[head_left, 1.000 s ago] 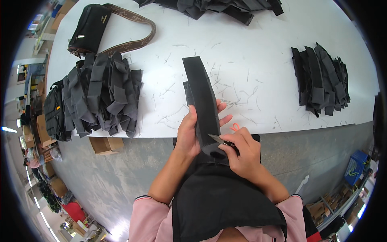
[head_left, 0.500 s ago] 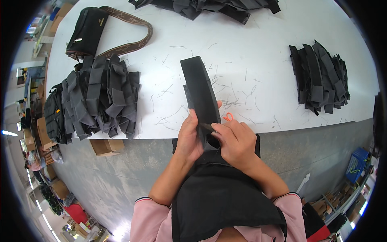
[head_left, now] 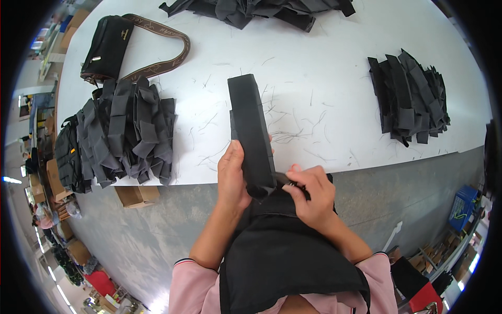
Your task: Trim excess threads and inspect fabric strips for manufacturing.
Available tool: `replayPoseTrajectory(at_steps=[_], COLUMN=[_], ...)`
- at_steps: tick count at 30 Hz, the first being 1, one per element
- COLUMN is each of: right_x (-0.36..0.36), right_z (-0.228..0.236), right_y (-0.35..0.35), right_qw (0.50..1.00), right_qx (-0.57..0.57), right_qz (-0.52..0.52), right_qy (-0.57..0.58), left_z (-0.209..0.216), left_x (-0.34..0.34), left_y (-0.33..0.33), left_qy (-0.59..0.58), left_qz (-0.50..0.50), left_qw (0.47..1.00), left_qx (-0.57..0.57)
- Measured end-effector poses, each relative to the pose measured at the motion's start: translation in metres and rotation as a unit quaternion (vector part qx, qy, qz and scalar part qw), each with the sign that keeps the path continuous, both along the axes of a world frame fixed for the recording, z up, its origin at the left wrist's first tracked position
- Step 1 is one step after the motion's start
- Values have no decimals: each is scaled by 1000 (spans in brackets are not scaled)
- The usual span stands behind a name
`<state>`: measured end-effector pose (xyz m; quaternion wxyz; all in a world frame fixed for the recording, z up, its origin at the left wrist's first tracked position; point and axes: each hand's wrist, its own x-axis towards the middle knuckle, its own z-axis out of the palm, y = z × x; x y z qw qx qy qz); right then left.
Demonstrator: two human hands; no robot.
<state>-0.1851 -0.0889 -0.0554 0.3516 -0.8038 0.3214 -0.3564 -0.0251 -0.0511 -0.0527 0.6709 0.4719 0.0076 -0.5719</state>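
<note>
A long, folded black fabric strip (head_left: 250, 123) slants over the table's front edge, its near end bent above my lap. Around its left side my left hand (head_left: 231, 175) is closed, thumb on top and fingertips showing at the right edge. Just right of the near end, my right hand (head_left: 314, 193) is closed around what looks like small thread snips (head_left: 282, 179). Their dark tip points at the strip's corner; an orange-red bit shows by the fingers, and the rest is hidden in the palm.
Piles of similar black strips lie at the left (head_left: 128, 131), right (head_left: 410, 99) and far edge (head_left: 261, 10) of the white table (head_left: 334, 47). A black handbag (head_left: 107, 47) and backpack (head_left: 70, 157) sit left. Loose threads litter the middle. A cardboard box (head_left: 137, 196) stands below.
My left hand has turned the strip more upright and shifted it slightly left. My right hand has drawn off its near end, moving right and down; the orange loop is now mostly covered.
</note>
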Motion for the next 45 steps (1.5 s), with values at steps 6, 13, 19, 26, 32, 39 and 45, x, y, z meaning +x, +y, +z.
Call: replayPoseTrajectory(at_steps=[6,13,19,26,32,39,45], right_x=[3,3,-4,15,20,20,24], right_z=[5,3,5,-5,-10,-5,-1], right_y=[-14,-18,-14,-12,-3,-5,-6], right_qw=[997,998,998,964,995,999,998], right_qx=[66,-51,-11,253,87,20,11], right_qz=[-36,-31,-50,-29,-10,20,37], right_qy=[2,25,-23,-73,-38,-33,-40], left_z=[3,1,-2,-41,-28,-30,-14], left_x=[-6,-6,-4,-2,-19,-21,-24], left_y=[1,1,1,13,7,8,2], left_qy=[-34,-32,-15,341,414,371,307], left_qz=[-13,-23,-14,-57,34,-50,-40], left_qw=[999,999,999,930,908,918,949], left_qx=[-11,-9,28,-122,-59,-130,-55])
